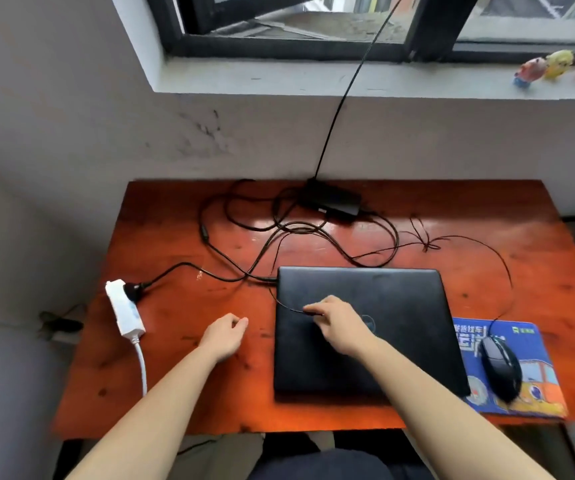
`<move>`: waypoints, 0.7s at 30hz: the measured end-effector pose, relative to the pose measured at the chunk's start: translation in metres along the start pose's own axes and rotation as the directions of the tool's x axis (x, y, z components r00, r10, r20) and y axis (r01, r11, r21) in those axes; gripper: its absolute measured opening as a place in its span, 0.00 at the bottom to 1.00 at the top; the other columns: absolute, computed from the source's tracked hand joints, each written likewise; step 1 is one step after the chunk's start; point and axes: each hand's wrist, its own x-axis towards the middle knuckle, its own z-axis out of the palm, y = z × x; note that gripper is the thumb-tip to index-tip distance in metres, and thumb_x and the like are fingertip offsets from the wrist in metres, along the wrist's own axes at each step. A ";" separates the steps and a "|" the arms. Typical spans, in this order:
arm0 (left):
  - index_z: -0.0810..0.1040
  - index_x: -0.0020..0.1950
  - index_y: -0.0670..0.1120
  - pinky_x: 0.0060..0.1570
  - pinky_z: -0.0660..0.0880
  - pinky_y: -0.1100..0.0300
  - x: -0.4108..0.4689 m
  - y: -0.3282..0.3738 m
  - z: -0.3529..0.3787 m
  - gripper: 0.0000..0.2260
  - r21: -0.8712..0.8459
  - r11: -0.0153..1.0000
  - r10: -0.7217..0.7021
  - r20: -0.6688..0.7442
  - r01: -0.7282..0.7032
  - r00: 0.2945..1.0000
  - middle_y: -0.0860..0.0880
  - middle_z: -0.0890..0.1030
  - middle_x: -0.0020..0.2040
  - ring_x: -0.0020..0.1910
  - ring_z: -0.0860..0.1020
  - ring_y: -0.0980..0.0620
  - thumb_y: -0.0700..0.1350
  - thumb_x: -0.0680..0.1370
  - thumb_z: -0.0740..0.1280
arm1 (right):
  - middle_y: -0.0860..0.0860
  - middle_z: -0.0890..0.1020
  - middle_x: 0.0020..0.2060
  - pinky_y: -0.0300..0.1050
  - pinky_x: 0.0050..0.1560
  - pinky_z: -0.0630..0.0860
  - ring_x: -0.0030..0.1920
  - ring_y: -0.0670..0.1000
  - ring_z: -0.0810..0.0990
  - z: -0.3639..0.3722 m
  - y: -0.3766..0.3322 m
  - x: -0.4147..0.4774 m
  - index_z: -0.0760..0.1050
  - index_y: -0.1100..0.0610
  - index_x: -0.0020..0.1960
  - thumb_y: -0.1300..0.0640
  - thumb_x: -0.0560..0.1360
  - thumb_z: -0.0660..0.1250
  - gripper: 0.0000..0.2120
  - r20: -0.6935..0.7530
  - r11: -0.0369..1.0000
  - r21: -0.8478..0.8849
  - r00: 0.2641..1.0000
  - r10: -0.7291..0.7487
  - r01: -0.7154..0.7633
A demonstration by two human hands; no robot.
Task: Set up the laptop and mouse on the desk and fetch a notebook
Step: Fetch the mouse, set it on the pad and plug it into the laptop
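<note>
The laptop is lying flat on the red-brown wooden surface, right of centre, with its lid closed. The right hand is reaching over the left part of the lid, and its grip is pinching the end of a thin black cable that is curving off the laptop's left edge. Whether this is the mouse's lead cannot be told, since the cables are running into a tangle behind the laptop. The left hand is hanging over bare wood just left of the laptop, its grip loose, fingers lightly curled and holding nothing.

The mouse is sitting on a blue printed mouse pad just right of the laptop, so its placement looks done. A black power adapter is lying at the back edge. One of its leads is going to a black plug in the white power strip at the left edge, and another seems to be reaching the laptop's rear left corner, so power appears to be connected.

Judging from this, the task is partly through: laptop, mouse and pad are laid out. The pinched cable probably needs plugging into the laptop's left side, the lid is waiting to be opened, and no notebook is showing anywhere, so fetching it seems to be outstanding.
</note>
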 end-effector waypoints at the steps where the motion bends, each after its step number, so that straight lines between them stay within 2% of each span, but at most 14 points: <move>1: 0.76 0.63 0.47 0.60 0.72 0.53 0.001 0.005 0.000 0.15 0.043 0.999 0.022 -0.022 -0.021 1.000 0.45 0.80 0.62 0.60 0.77 0.43 0.53 0.83 0.57 | 0.52 0.78 0.58 0.42 0.67 0.70 0.61 0.53 0.78 0.010 0.013 -0.007 0.81 0.52 0.65 0.62 0.81 0.64 0.16 0.011 0.999 -0.029 1.000 0.016 -0.016; 4: 0.69 0.72 0.47 0.62 0.71 0.49 0.000 0.023 0.006 0.18 0.198 0.972 0.163 -0.173 -0.128 0.971 0.45 0.74 0.67 0.65 0.74 0.43 0.49 0.84 0.56 | 0.51 0.79 0.56 0.51 0.62 0.75 0.58 0.54 0.76 0.020 0.038 -0.013 0.81 0.52 0.64 0.64 0.78 0.67 0.17 -0.091 0.990 -0.130 0.994 -0.066 0.054; 6: 0.69 0.73 0.45 0.59 0.74 0.48 -0.004 0.033 0.013 0.18 0.245 0.943 0.292 -0.297 -0.223 0.909 0.46 0.74 0.65 0.62 0.75 0.43 0.45 0.82 0.58 | 0.52 0.79 0.60 0.56 0.59 0.77 0.61 0.57 0.76 0.018 0.049 -0.008 0.78 0.53 0.68 0.60 0.74 0.72 0.22 -0.173 0.964 -0.245 0.974 -0.148 0.103; 8: 0.73 0.69 0.42 0.53 0.76 0.47 -0.004 0.045 0.022 0.18 0.298 0.890 0.436 -0.336 -0.345 0.835 0.44 0.76 0.59 0.56 0.76 0.42 0.39 0.79 0.60 | 0.57 0.74 0.70 0.59 0.68 0.73 0.70 0.60 0.71 0.011 0.060 -0.004 0.70 0.55 0.75 0.51 0.73 0.74 0.32 -0.188 0.952 -0.300 0.975 -0.120 0.060; 10: 0.76 0.64 0.41 0.48 0.78 0.47 -0.006 0.056 0.029 0.18 0.341 0.822 0.560 -0.341 -0.456 0.755 0.43 0.76 0.56 0.51 0.77 0.41 0.36 0.74 0.62 | 0.57 0.63 0.78 0.57 0.78 0.59 0.79 0.60 0.59 0.003 0.074 -0.003 0.60 0.56 0.80 0.40 0.74 0.69 0.41 -0.156 0.947 -0.322 0.986 -0.064 0.011; 11: 0.76 0.63 0.40 0.46 0.79 0.46 -0.007 0.062 0.035 0.19 0.355 0.793 0.603 -0.337 -0.495 0.723 0.43 0.76 0.55 0.49 0.77 0.42 0.36 0.73 0.62 | 0.56 0.57 0.80 0.56 0.79 0.54 0.81 0.58 0.52 0.001 0.082 -0.003 0.55 0.56 0.81 0.35 0.75 0.66 0.44 -0.119 0.939 -0.345 0.992 -0.049 0.005; 14: 0.77 0.61 0.39 0.46 0.78 0.49 -0.013 0.080 0.050 0.17 0.401 0.692 0.720 -0.316 -0.600 0.618 0.41 0.76 0.55 0.48 0.77 0.42 0.37 0.73 0.62 | 0.53 0.46 0.82 0.54 0.80 0.46 0.82 0.55 0.42 -0.003 0.097 -0.007 0.48 0.55 0.83 0.28 0.75 0.57 0.47 -0.029 0.906 -0.417 0.995 -0.095 0.074; 17: 0.78 0.61 0.38 0.46 0.77 0.51 -0.014 0.087 0.065 0.15 0.452 0.581 0.808 -0.215 -0.677 0.549 0.42 0.77 0.54 0.49 0.77 0.43 0.40 0.76 0.63 | 0.53 0.43 0.82 0.54 0.80 0.45 0.82 0.54 0.38 0.002 0.101 -0.010 0.46 0.55 0.83 0.28 0.76 0.54 0.47 -0.045 0.899 -0.427 0.991 -0.129 0.097; 21: 0.80 0.62 0.44 0.43 0.75 0.49 -0.004 0.081 0.084 0.16 0.484 0.549 0.818 -0.145 -0.681 0.557 0.44 0.77 0.51 0.48 0.75 0.45 0.50 0.78 0.68 | 0.55 0.48 0.82 0.56 0.80 0.50 0.82 0.56 0.43 0.011 0.104 -0.011 0.51 0.57 0.82 0.29 0.75 0.56 0.46 -0.106 0.886 -0.454 0.982 -0.154 0.090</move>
